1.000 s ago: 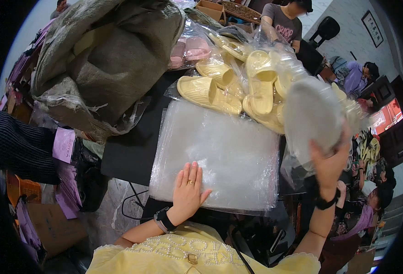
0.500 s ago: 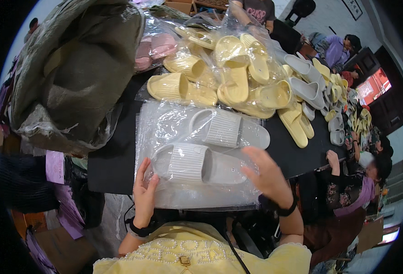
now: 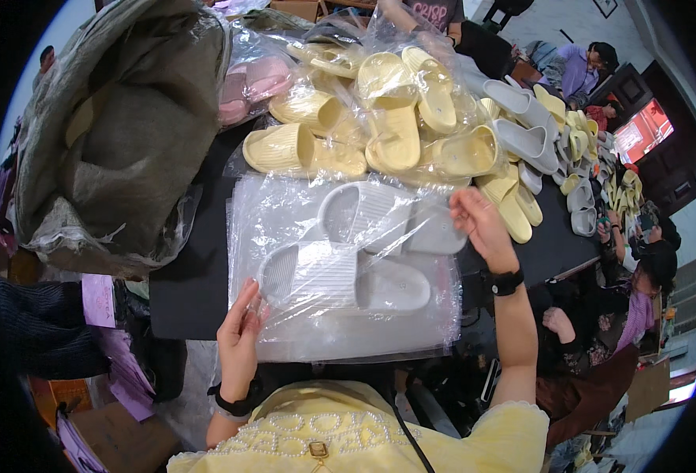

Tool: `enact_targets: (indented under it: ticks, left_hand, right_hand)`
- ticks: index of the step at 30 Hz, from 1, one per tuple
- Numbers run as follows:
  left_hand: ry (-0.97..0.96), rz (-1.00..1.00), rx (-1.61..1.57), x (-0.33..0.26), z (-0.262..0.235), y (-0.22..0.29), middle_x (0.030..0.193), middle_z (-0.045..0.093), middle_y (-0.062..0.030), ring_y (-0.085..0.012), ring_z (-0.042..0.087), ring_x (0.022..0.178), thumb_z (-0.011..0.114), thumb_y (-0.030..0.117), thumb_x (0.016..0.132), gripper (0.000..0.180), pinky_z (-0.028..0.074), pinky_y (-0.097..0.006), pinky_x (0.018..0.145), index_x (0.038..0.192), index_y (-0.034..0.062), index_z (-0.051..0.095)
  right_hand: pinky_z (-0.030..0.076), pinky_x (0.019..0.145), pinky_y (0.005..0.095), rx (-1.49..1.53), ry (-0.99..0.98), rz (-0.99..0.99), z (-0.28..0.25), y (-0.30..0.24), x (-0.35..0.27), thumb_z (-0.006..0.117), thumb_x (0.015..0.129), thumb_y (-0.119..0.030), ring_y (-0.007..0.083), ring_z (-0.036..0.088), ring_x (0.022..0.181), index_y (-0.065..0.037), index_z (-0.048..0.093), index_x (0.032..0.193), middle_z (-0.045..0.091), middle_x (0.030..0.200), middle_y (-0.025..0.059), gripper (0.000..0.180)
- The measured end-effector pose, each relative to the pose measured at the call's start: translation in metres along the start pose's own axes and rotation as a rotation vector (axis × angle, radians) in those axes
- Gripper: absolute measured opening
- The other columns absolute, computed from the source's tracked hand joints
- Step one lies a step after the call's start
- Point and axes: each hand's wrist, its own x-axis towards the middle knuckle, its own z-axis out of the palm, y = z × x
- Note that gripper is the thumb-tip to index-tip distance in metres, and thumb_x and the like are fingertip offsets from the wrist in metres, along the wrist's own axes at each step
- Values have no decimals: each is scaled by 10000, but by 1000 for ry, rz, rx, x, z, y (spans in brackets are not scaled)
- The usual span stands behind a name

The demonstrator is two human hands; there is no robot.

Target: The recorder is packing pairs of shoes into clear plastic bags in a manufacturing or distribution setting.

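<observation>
Landmark: black table (image 3: 186, 292) is being used as reference for all places.
Grey slippers: two (image 3: 340, 272) (image 3: 379, 213) are being seen lying side by side at the table's near-middle, ribbed straps toward the left, both under clear film.
Clear bags: a stack (image 3: 285, 213) is being spread flat on the table's near edge; the count cannot be told; the slippers are being covered by its top sheet.
Left hand (image 3: 240, 335): is being held at the table's near-left edge, fingers (image 3: 252, 303) pinching the left rim of the clear bag by the nearer slipper's strap.
Right hand (image 3: 482, 225): is being held over the table's right part, fingers curled and gripping the film at the heel of the farther slipper.
Wrists: two black bands are being worn, one on each (image 3: 233, 404) (image 3: 507, 281).
Yellow slippers: about eight (image 3: 395, 118) are being seen piled at the table's far side, most wrapped in film; the exact count cannot be told.
Pink slippers: one bagged pair (image 3: 249, 83) is being seen at the table's far-left.
Loose slippers: a row of grey and yellow ones (image 3: 545, 150) is being seen at the table's far-right; uncounted.
Sack: one large grey-green bundle (image 3: 119, 118) is being seen left of the table.
Other people: several are being seen beyond the table's far and right sides.
</observation>
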Motion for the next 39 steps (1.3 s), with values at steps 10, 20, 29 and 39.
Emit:
enact_targets:
  ticks: [10,20,29,39]
  left_hand:
    - [211,351,847,-20,5,14,1368,368,-196,-395,339,1275,521,-69,795,405,297,-424,1026,1197,-22,497]
    - [-84,255,1105,3,14,-19,1452,120,-264,-407,123,1351,537,419,842,812,135,-499,1074,1395,-43,163]
    - [-40,311,1149,2,16,-29,1455,126,-256,-401,122,1355,543,470,813,883,107,-486,1083,1399,-47,132]
    - [-23,373,1144,1,15,-35,1443,145,-272,-394,151,1350,541,519,804,920,119,-484,1082,1375,-85,147]
  right_hand:
    - [467,714,267,104,-65,203,-1,21,-38,478,903,-137,135,563,787,-18,476,1244,605,1101,115,362]
    - [466,689,331,-1419,-445,-680,40,25,-40,611,773,-90,270,558,795,-68,601,1063,583,1133,107,290]
    - [394,779,404,-1210,-871,-741,91,31,16,561,694,-43,303,478,889,-85,585,914,563,952,80,225]
    - [312,984,456,-1177,-651,-745,133,74,26,604,644,-125,415,449,1088,-5,571,1113,522,1174,223,486]
